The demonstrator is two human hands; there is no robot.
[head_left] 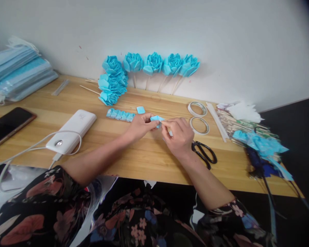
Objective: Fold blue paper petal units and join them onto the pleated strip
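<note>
Between my two hands, above the middle of the table, is a small folded piece of light blue material [157,118]. My left hand [141,125] pinches it from the left. The fingertips of my right hand [179,135] are closed on its right edge. Just behind my left hand lie a row of folded blue petals [120,115] and a single flat blue square [140,110]. Black-handled scissors [207,152] rest beside my right wrist, their blades hidden under it.
Blue flowers on sticks [153,64] lean on the wall; more flowers [110,85] lie at left. Two tape rolls [197,109], white sticks [217,121] and a heap of sticks and blue scraps [260,140] are at right. A power bank [71,132], phone [10,127] and face masks [20,70] occupy the left.
</note>
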